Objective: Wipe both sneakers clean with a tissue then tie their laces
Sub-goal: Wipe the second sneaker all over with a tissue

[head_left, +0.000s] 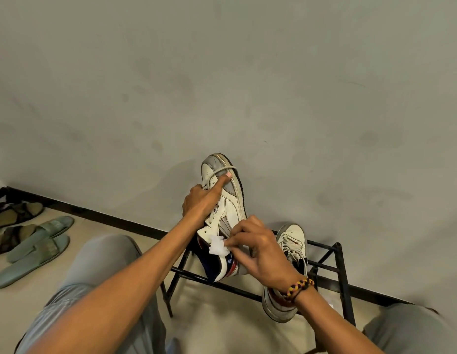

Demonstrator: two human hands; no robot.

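Near the centre of the frame the left hand (pixel 200 200) holds a white and grey sneaker (pixel 227 200) raised in front of the grey wall (pixel 222 72), toe pointing toward the top of the frame and navy heel collar toward the bottom. Its grip is closed over the laced upper, the forefinger stretched up along the toe, where a loose lace (pixel 223 171) loops across the fingertip. The right hand (pixel 260 249), just below and to the right, has its grip narrowed to a pinch on a small folded white tissue (pixel 217 247), which is pressed against the sneaker's side panel close to the ankle opening. A braided bracelet (pixel 297 290) in yellow, red and black circles the right wrist. The second sneaker (pixel 288 254), white with dark inner lining and untied laces, rests on the top bars of a black metal shoe rack (pixel 341 272) in the lower right of the frame, partly hidden behind the right hand and wrist. The rack stands on a pale floor (pixel 217 315) along a dark skirting at the foot of the wall. At the left edge of the frame a pair of green slides (pixel 38 246) lies on the floor, with darker sandals (pixel 15 213) just above them. The person's knees in light grey trousers (pixel 105 264) fill the lower corners.
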